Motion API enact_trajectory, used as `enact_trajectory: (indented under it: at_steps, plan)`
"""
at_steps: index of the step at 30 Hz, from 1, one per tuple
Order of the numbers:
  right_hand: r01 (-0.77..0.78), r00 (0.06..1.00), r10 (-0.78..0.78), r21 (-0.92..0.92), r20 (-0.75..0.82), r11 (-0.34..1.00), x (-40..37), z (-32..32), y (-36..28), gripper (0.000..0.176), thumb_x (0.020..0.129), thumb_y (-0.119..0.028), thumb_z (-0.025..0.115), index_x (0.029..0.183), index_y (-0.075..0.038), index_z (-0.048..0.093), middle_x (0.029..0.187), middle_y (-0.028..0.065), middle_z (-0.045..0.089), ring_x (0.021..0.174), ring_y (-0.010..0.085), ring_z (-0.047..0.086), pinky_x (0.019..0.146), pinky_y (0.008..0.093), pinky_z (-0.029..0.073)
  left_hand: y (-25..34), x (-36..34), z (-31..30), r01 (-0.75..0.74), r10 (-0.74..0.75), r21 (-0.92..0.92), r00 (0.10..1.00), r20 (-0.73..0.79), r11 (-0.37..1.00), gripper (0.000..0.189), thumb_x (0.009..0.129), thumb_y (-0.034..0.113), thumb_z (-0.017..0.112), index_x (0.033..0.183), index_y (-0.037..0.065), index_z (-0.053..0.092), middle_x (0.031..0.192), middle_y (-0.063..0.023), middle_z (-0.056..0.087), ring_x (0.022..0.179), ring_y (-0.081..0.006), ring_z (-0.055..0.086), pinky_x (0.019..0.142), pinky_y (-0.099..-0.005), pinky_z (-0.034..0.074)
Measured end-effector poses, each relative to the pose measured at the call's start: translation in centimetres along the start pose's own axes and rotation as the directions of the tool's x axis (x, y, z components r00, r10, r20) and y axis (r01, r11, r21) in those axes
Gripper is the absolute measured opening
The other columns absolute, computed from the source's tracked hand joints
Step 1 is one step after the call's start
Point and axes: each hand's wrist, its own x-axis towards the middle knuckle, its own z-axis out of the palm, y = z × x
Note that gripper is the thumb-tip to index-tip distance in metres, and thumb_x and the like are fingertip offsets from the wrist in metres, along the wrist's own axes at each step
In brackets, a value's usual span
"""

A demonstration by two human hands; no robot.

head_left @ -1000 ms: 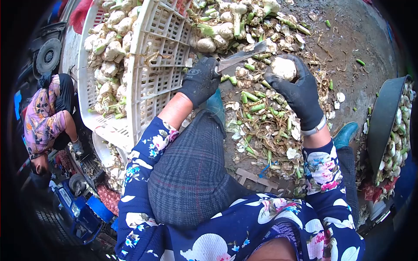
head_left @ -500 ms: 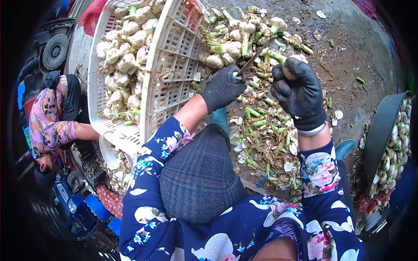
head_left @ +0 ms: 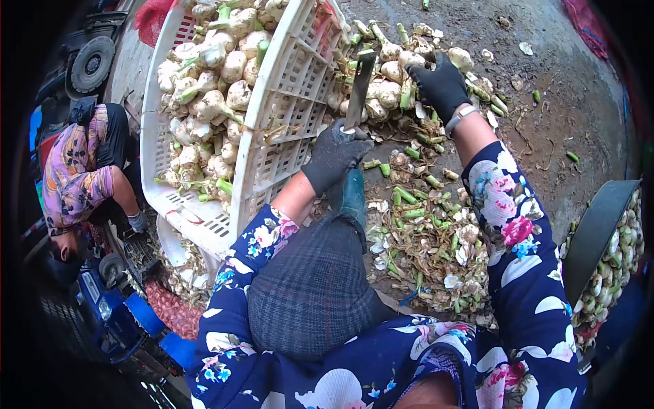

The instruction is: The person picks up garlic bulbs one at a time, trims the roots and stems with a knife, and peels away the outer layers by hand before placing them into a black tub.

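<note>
Two gloved grips: the left hand (head_left: 337, 155) closed round a knife (head_left: 360, 88), blade toward twelve o'clock — the right hand (head_left: 439, 85) touching garlic bulbs (head_left: 411, 60) at one, closure unclear — white crate (head_left: 279, 102) at eleven.

The right hand (head_left: 436, 85) has moved from beside the knife (head_left: 360, 92) to the garlic pile (head_left: 385, 94), its fingers now apparently touching 1 bulb (head_left: 411, 60). The knife, earlier slanting right, now points almost straight ahead.
</note>
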Motion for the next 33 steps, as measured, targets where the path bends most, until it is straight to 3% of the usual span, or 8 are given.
enact_trajectory:
  at_steps: [6, 8, 11, 16, 18, 20, 25, 33]
  plan:
    - [-0.046, 0.995, 0.04, 0.07, 0.088, 0.997, 3.1, 3.4, 2.2, 0.066, 0.073, -0.027, 0.066, 0.129, -0.01, 0.035, 0.116, 0.0192, 0.053, 0.1, 0.0328, 0.056, 0.086, 0.0387, 0.045, 0.5, -0.2, -0.3, 0.023, -0.023, -0.037, 1.0, -0.003, 0.999, 0.028, 0.074, 0.012, 0.069, 0.095, 0.006, 0.05, 0.075, -0.0022, 0.058, 0.058, -0.0081, 0.052, 0.051, -0.0226, 0.042]
    - [-0.277, 0.959, 0.106, 0.796, 0.262, 0.537, 1.5, 2.0, 4.6, 0.055, 0.077, -0.011, 0.06, 0.127, -0.013, 0.036, 0.104, 0.0133, 0.058, 0.087, 0.0267, 0.06, 0.074, 0.0374, 0.051, 1.0, -0.1, -0.5, 0.059, -0.059, 0.063, 0.998, -0.004, 0.996, 0.032, 0.073, 0.012, 0.07, 0.098, 0.006, 0.05, 0.08, -0.0024, 0.058, 0.061, -0.0078, 0.052, 0.051, -0.0227, 0.043]
    - [-0.278, 0.951, -0.104, 0.953, 0.291, 0.123, -3.2, -2.1, 6.1, 0.056, 0.079, -0.003, 0.054, 0.129, -0.015, 0.031, 0.101, 0.0106, 0.058, 0.085, 0.0229, 0.06, 0.07, 0.0359, 0.053, 1.2, 0.8, 0.8, -0.003, 0.001, 0.039, 0.998, 0.061, 0.999, 0.031, 0.072, 0.012, 0.069, 0.096, 0.004, 0.05, 0.08, -0.0021, 0.058, 0.066, -0.0092, 0.054, 0.057, -0.0238, 0.045]
    - [0.003, 0.939, -0.278, 0.806, 0.201, 0.592, -7.7, -5.6, 4.7, 0.045, 0.076, -0.014, 0.065, 0.114, 0.001, 0.047, 0.091, 0.0049, 0.061, 0.082, 0.0135, 0.059, 0.074, 0.0238, 0.047, 5.4, 1.9, 2.6, -0.388, 0.274, 0.527, 0.919, 0.284, 0.756, 0.018, 0.072, 0.014, 0.065, 0.08, 0.004, 0.052, 0.075, -0.0129, 0.053, 0.068, -0.0255, 0.054, 0.064, -0.0343, 0.044]
    - [-0.183, 0.937, -0.186, 0.867, 0.297, 0.463, -9.1, -6.6, 3.4, 0.044, 0.075, -0.017, 0.067, 0.111, 0.001, 0.049, 0.091, 0.0062, 0.061, 0.084, 0.0123, 0.058, 0.076, 0.0254, 0.046, 5.9, 1.7, 3.5, -0.57, 0.467, 0.674, 0.809, 0.357, 0.471, 0.017, 0.072, 0.013, 0.062, 0.082, 0.005, 0.051, 0.076, -0.014, 0.05, 0.072, -0.0324, 0.051, 0.065, -0.0384, 0.043]
    - [0.24, 0.93, -0.35, 0.538, 0.111, 0.808, -9.8, -7.0, 3.3, 0.048, 0.075, -0.009, 0.066, 0.118, -0.002, 0.044, 0.093, 0.0069, 0.061, 0.081, 0.011, 0.058, 0.073, 0.0259, 0.048, 5.9, 1.1, 4.2, -0.594, 0.484, 0.699, 0.783, 0.39, 0.398, 0.019, 0.071, 0.013, 0.062, 0.084, 0.005, 0.051, 0.078, -0.0137, 0.05, 0.074, -0.0326, 0.051, 0.065, -0.0393, 0.043]
    - [-0.086, 0.965, -0.157, 0.816, 0.212, 0.571, -10.5, -5.9, 5.3, 0.057, 0.072, -0.005, 0.069, 0.121, -0.003, 0.039, 0.09, 0.0052, 0.061, 0.08, 0.0111, 0.058, 0.07, 0.0262, 0.049, 6.7, 0.4, 4.6, -0.603, 0.469, 0.755, 0.761, 0.449, 0.256, 0.027, 0.068, 0.014, 0.062, 0.091, 0.006, 0.051, 0.083, -0.0128, 0.05, 0.079, -0.0315, 0.053, 0.065, -0.04, 0.044]
    - [0.146, 0.959, -0.261, 0.6, 0.109, 0.787, -11.0, -5.7, 5.3, 0.058, 0.068, -0.003, 0.073, 0.117, -0.002, 0.042, 0.091, 0.007, 0.061, 0.079, 0.0129, 0.059, 0.069, 0.027, 0.049, 6.4, 0.1, 4.7, -0.64, 0.495, 0.715, 0.736, 0.463, 0.283, 0.027, 0.068, 0.012, 0.061, 0.093, 0.006, 0.052, 0.085, -0.0124, 0.052, 0.079, -0.0305, 0.054, 0.065, -0.0391, 0.046]
